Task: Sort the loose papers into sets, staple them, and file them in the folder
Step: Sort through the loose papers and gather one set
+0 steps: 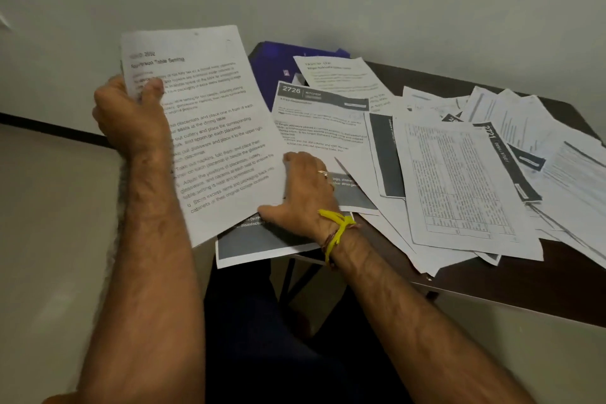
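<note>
With left hand [131, 118] fingers clamped on the lifted sheet [203, 128], the right hand [305, 197], fingers spread flat, should pin the pile [459, 180] beside it while matching headings.

Yellow wristband [337, 226], gold ring [322, 173], dark trousers [262, 338]

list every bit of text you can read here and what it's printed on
"Table Setting": heading of the held sheet, pinched by the left hand; its first word is blurred.
"2726" and "KITCHEN": dark-header sheet.
"2721": rotated sheet.
Table sheet and other loose papers: too small or blurred.
</note>
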